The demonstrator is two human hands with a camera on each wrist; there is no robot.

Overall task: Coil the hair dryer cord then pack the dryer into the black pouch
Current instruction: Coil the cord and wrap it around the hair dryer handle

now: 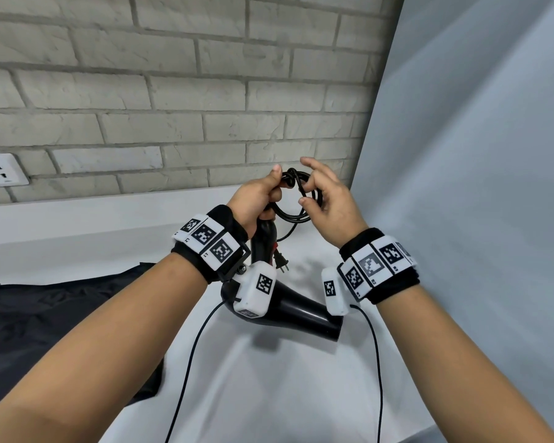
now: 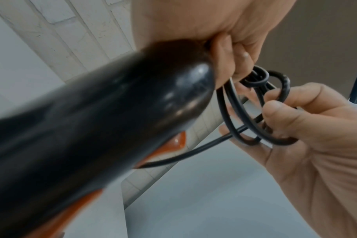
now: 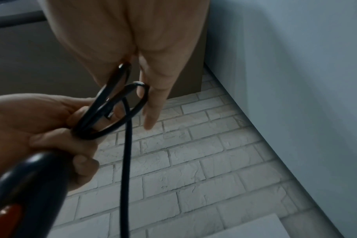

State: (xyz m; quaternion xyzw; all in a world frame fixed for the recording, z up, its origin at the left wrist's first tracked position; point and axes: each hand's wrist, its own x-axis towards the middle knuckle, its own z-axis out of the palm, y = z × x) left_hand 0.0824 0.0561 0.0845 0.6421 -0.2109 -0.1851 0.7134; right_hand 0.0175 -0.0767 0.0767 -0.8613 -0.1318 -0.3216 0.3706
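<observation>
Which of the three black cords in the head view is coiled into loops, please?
The hair dryer cord, held up between left hand and right hand. The two wrist-camera cables simply hang straight down.

From my remote seat, the hair dryer (image 1: pixel 296 310) looks like glossy black plastic with bright highlights along its handle and a shiny orange-red plastic inlay (image 2: pixel 176 142), while its cord (image 1: pixel 301 199) reads as smooth, slightly shiny black rubber ending in a plug (image 1: pixel 281 261) with small metal prongs. The pouch (image 1: pixel 45 321) I see as matt black cloth, soft and wrinkled, lying on a smooth white counter (image 1: pixel 269 394) with a dull sheen. Behind it the brick wall (image 1: pixel 173 91) is rough and chalky white, and the panel (image 1: pixel 477 155) on the right is a smooth, matt pale grey.
</observation>
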